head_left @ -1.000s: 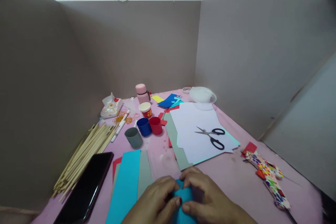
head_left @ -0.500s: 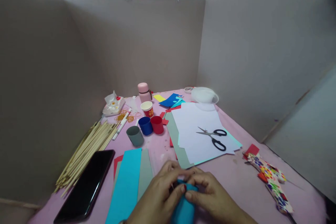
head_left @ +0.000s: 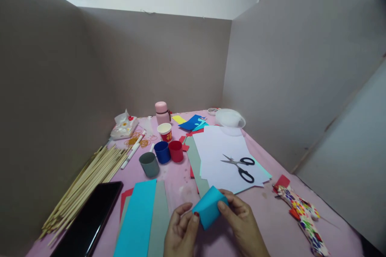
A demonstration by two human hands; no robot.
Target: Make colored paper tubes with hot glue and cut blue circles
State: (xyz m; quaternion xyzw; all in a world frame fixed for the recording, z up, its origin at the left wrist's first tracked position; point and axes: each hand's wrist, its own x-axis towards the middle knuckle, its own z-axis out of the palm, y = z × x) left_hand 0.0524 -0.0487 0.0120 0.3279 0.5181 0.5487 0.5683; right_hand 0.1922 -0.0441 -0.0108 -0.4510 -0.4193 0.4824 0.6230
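Between my two hands is a light-blue paper roll, tilted above the pink tabletop. My left hand pinches its left end between thumb and fingers. My right hand grips the other end, thumb in front and fingers behind. Left of my hands lies a flat light-blue paper strip, on top of a grey strip and a red one. Three short paper tubes stand beyond: a grey tube, a blue tube and a red tube.
Scissors lie on white sheets. At left are a phone and a bundle of wooden sticks. A flower-patterned glue gun lies at right. Behind stand a paper cup and a pink flask. Grey partitions surround the table.
The light-blue roll has been raised and turned from roughly upright to slanted sideways. My hands have moved apart to its two ends. The camera view has tilted slightly up.
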